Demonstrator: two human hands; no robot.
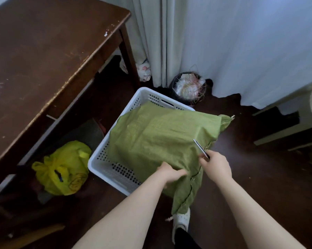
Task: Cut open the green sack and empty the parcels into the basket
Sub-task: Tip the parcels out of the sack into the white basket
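A bulging green woven sack (pixel 157 139) lies across a white perforated plastic basket (pixel 105 168) on the dark floor. A slit runs along the sack's near right edge, from my hands down to its hanging corner. My left hand (pixel 171 174) grips a fold of the sack beside the slit. My right hand (pixel 215 164) holds scissors (pixel 201 149), whose blades point up and away at the sack's right edge. The parcels inside are hidden by the cloth.
A dark wooden table (pixel 43 56) stands at the left. Under it sits a tied yellow plastic bag (pixel 63 169). A black bin (pixel 188 88) full of scraps stands by pale curtains (pixel 169 36). My white shoe (pixel 182 220) is below the sack's corner.
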